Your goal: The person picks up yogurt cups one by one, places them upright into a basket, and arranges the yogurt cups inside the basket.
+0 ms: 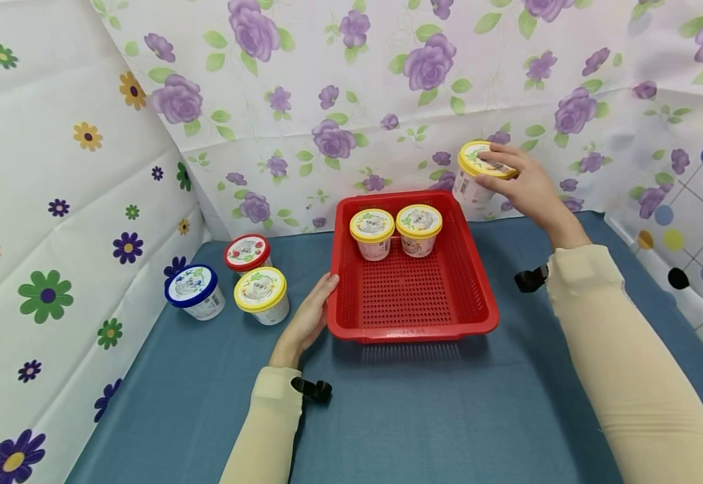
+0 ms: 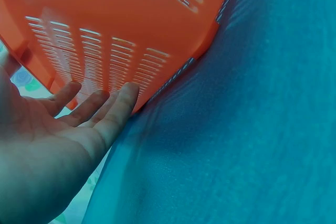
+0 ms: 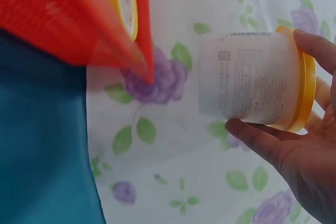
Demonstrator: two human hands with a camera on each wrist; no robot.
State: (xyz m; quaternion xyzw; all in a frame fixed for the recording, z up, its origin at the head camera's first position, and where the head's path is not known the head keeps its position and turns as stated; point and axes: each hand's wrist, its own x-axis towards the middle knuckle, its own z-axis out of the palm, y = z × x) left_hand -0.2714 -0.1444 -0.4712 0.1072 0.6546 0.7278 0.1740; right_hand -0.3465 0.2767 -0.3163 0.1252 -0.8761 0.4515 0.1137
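Observation:
My right hand grips a white tub with a yellow lid by the lid, held up beyond the back right corner of a red plastic basket. In the right wrist view the tub lies sideways in the picture, printed text on its side, with thumb and fingers around it. Two similar yellow-lidded tubs stand side by side at the back of the basket, the left one touching or nearly touching the right one. Against the basket's left outer wall rests my left hand, its fingers nearly straight.
Left of the basket, on the blue cloth, stand a red-lidded tub, a yellow-lidded tub and a blue-lidded tub. Flowered sheets hang behind and at the sides of the table.

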